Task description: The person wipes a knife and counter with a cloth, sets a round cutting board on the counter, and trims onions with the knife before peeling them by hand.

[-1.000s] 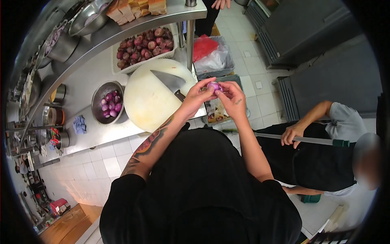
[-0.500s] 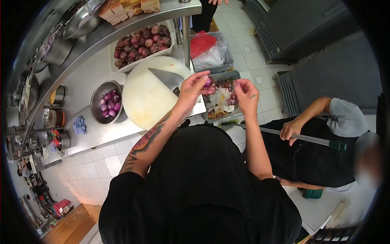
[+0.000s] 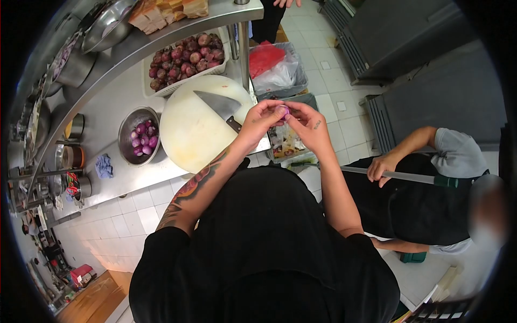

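Observation:
A small red onion [image 3: 283, 112] is held between my two hands, over a bin of scraps [image 3: 288, 143]. My left hand [image 3: 259, 123] is closed around one side of it. From the other side, my right hand [image 3: 309, 127] pinches it with thumb and fingers, which partly hide it. Left of my hands, a large chef's knife [image 3: 215, 102] lies on a round white cutting board [image 3: 188, 129]. A metal bowl [image 3: 125, 149] beside the board contains several peeled red onions [image 3: 144, 138]. Behind the board stands a white basket [image 3: 152, 92] full of unpeeled onions [image 3: 188, 58].
A co-worker [image 3: 414, 199] on the right grips a long pole [image 3: 401, 175]. Another bin with red and white bags [image 3: 269, 62] stands beyond the scraps. A metal shelf [image 3: 177, 24] overhangs the counter. A blue cloth [image 3: 104, 166] lies near the bowl.
My right hand has moved left and now meets the onion beside my left hand. Before, the hands were apart, with the onion in the left. The co-worker's hand and pole shifted slightly.

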A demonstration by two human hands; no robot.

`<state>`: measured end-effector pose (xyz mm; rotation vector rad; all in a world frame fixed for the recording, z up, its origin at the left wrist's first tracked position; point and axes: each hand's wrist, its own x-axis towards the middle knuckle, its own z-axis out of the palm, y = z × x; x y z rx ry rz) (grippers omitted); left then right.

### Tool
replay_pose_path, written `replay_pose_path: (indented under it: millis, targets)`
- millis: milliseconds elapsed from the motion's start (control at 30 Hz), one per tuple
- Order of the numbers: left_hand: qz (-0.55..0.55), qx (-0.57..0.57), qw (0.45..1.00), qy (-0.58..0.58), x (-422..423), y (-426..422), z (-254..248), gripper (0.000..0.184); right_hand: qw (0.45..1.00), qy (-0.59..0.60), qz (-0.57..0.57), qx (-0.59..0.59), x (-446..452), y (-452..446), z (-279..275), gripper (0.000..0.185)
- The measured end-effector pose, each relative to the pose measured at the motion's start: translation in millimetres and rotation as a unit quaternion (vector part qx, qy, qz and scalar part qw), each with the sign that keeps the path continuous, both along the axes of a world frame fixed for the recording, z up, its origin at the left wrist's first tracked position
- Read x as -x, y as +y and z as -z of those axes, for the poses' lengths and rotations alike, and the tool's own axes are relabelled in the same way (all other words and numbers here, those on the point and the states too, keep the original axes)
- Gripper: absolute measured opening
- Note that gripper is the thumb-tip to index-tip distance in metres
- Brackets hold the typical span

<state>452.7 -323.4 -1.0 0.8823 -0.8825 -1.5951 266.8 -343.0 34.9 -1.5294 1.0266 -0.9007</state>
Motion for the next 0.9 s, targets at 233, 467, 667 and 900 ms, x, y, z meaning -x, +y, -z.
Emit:
replay_pose_path:
  millis: [233,467,667,900]
  targets:
    - [-0.041,0.051,0.996,-0.053,6.2,9.3,6.7,0.042,0.994,0.036,0.014,0.103,-15.8,16.6,-7.8,0.031]
    - [-0.058,0.033,0.992,-0.11,-2.6,17.0,8.0,0.045,0.969,0.107,0.05,0.215,-26.6,28.6,3.7,0.027]
    - [-0.063,0.035,0.991,-0.11,-7.7,19.0,19.0,0.045,0.957,0.084,0.068,0.269,-34.6,33.1,21.2,0.029]
    - [-0.051,0.027,0.992,-0.113,-11.3,17.2,13.2,0.039,0.95,0.076,0.073,0.293,-38.8,31.5,24.5,0.027]
